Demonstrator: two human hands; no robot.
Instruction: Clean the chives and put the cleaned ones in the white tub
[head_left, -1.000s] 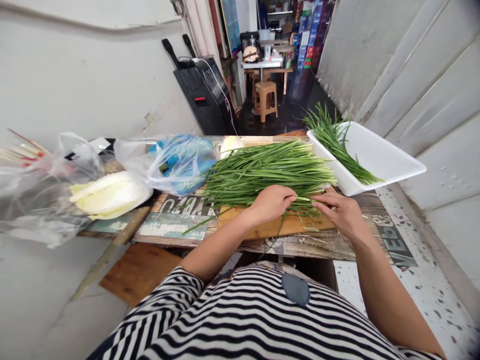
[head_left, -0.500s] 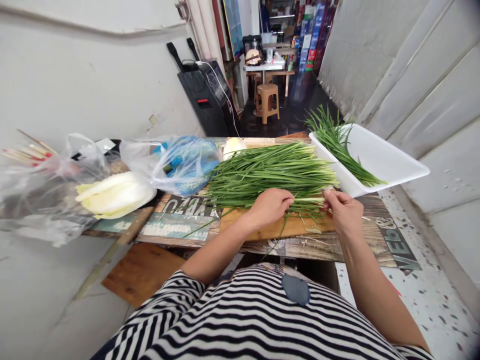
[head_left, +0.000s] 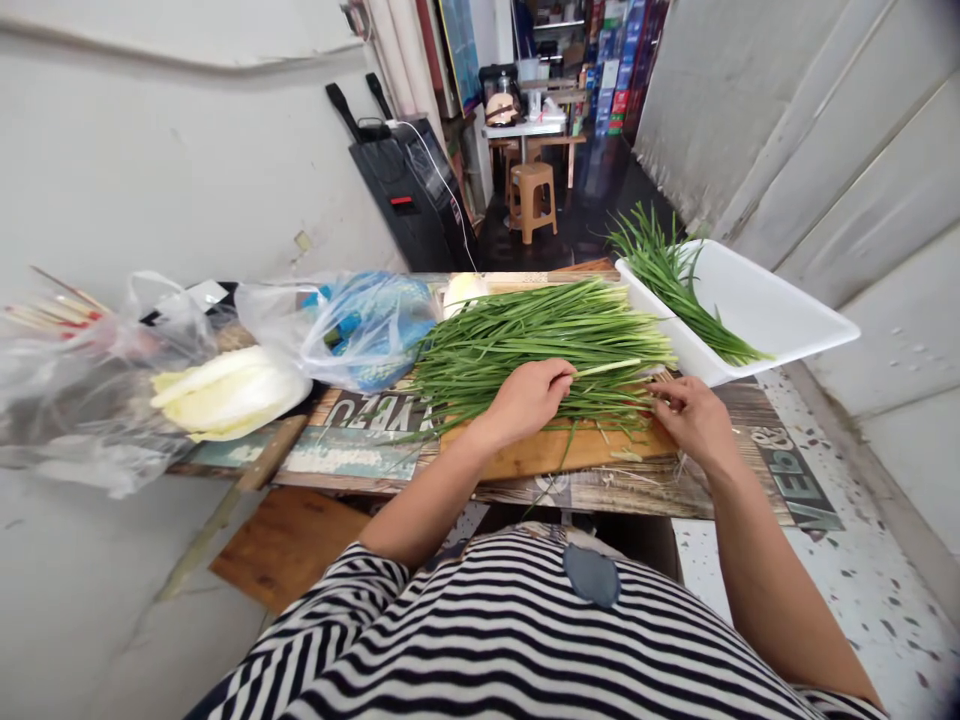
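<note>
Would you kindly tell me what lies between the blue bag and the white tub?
In the head view, a pile of green stalks and a pale vegetable lie between the blue bag and the white tub.

A long, narrow table [head_left: 750, 490] with a printed brown wood-plank top, teal patches and pale lettering carries everything; its middle is the dial, the person at 6 o'clock. A flat yellow-brown wooden board [head_left: 517, 461] lies at 3, largely covered by a broad heap of slender green stalks with pale ends [head_left: 525, 335], whose leaves spill past the board's left edge. Thin pale trimmings [head_left: 626, 478] lie at 4. At 2 stands a white rectangular plastic basin [head_left: 780, 300], reaching past the table's end. A translucent bag with blue contents [head_left: 371, 335] sits at 10; at 9, a pale yellow-white oblong cabbage [head_left: 232, 392], then crumpled clear plastic bags [head_left: 82, 400]. A brown wooden handle [head_left: 274, 450] points toward 8.
</note>
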